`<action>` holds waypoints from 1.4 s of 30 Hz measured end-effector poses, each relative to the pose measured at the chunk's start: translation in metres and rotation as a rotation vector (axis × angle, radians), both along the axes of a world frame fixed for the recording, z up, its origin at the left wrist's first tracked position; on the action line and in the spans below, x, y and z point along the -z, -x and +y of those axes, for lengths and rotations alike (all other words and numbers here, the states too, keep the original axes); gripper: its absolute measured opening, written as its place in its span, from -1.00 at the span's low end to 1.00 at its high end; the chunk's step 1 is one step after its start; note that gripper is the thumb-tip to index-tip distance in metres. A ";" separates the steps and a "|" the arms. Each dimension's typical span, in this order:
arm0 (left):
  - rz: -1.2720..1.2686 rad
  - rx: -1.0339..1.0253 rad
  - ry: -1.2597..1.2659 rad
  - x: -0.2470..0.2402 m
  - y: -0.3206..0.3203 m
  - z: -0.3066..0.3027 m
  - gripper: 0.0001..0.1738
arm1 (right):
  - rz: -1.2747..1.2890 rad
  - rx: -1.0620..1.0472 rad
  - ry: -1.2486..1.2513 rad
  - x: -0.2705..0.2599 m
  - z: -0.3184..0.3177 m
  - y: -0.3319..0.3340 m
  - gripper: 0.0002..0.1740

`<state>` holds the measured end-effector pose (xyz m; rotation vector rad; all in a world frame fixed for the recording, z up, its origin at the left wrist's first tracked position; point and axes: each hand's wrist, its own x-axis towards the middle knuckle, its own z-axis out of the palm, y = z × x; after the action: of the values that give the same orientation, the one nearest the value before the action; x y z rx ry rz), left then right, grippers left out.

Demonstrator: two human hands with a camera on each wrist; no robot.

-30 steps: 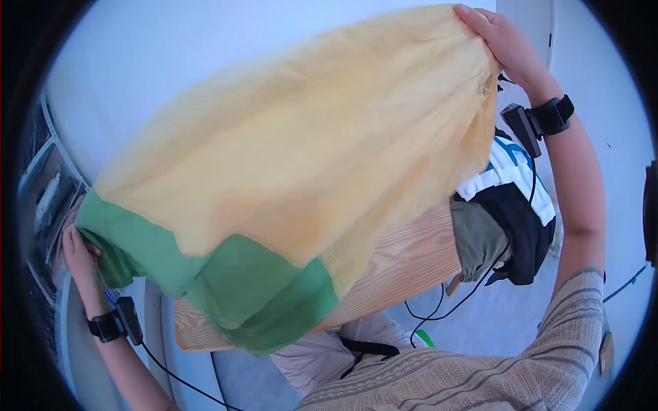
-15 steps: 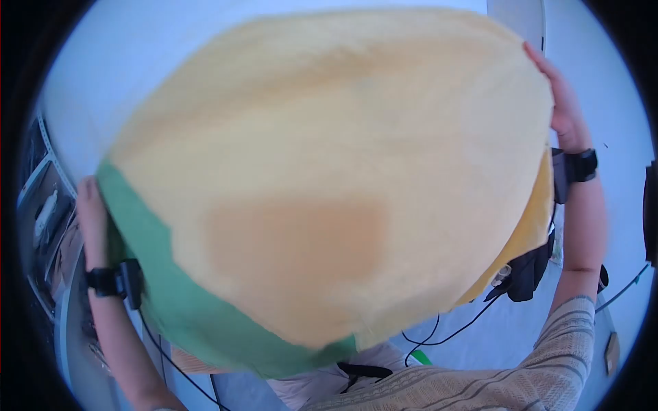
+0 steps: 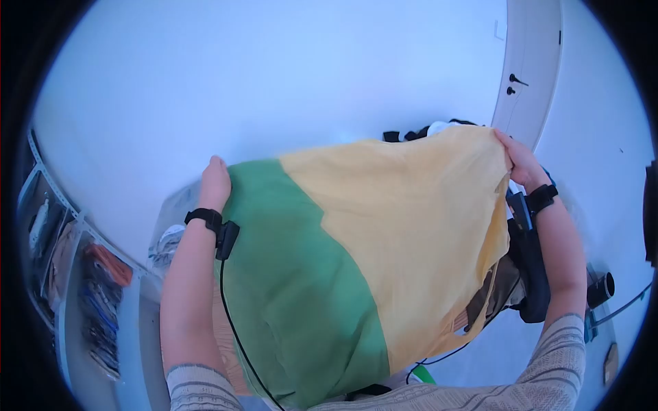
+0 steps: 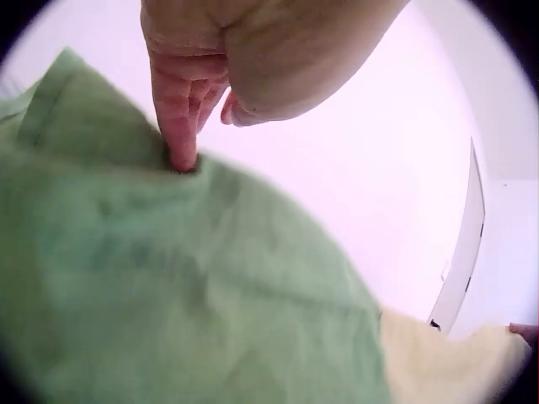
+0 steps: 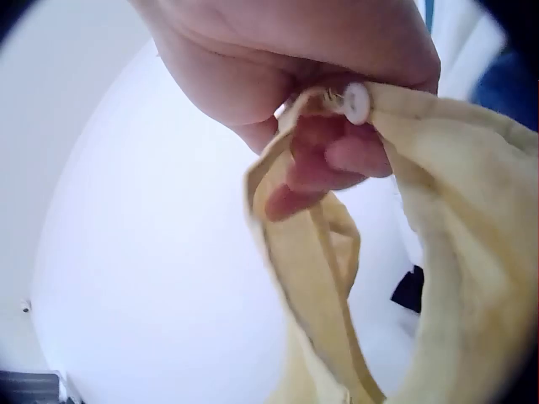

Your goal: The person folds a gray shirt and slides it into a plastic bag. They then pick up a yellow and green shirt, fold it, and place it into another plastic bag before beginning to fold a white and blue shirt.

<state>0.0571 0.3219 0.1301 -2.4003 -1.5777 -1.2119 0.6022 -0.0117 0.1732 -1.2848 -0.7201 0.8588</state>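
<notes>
A large green-and-yellow cloth point(image 3: 404, 212) is stretched between both hands in the head view, hanging toward the person's lap. At its green upper corner is the left hand point(image 3: 216, 183); in the left wrist view its fingertips point(image 4: 183, 158) dig into a fold of the green part point(image 4: 210, 269). The right hand point(image 3: 521, 164) grips the yellow end. In the right wrist view, the hand's curled fingers point(image 5: 316, 172) sit inside an opening in the yellow fabric point(image 5: 472, 202), beside a white button point(image 5: 357, 103) on the hem.
Under the cloth is a wooden table point(image 3: 228, 335), mostly hidden. Dark clothing point(image 3: 528, 274) lies at the right. Shelves point(image 3: 86, 274) with bagged items stand at the left, and a door point(image 3: 528, 75) is at the back right. A black cable point(image 3: 240, 342) runs from the left wrist camera.
The cloth was lifted and billowed out high, and has now dropped lower and flatter. The left hand moved inward and away from the body; the right hand came down from its raised position.
</notes>
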 end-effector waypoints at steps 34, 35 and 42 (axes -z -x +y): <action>-0.220 0.093 0.386 0.080 0.055 -0.053 -0.64 | -1.033 0.026 0.503 0.081 0.117 0.012 -0.76; -0.222 0.088 0.385 0.068 0.059 -0.057 -0.64 | -0.979 0.052 0.436 0.077 0.110 0.009 -0.77; -0.200 0.146 0.208 -0.006 0.093 -0.129 -0.75 | -1.322 -0.017 0.610 0.038 0.054 0.036 -0.75</action>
<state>-0.0363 0.1924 0.1361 -2.6361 -1.6847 -1.4195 0.5665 0.0426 0.1348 -2.4112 -1.5437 0.0979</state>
